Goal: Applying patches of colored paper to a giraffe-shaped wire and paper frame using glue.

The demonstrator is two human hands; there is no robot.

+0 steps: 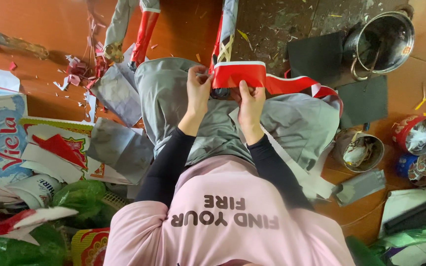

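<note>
Littering orange floor [50, 29]: paper scraps [77, 69]

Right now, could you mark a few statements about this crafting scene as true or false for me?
1. Both hands hold the red paper strip with a white edge. True: the left hand and the right hand pinch it.
2. The shiny steel pot with handles lies overturned. False: it stands upright on the floor.
3. The person wears black sleeves. True.
4. The red strip lies flat on the floor. False: it is held above the grey-trousered lap.
</note>
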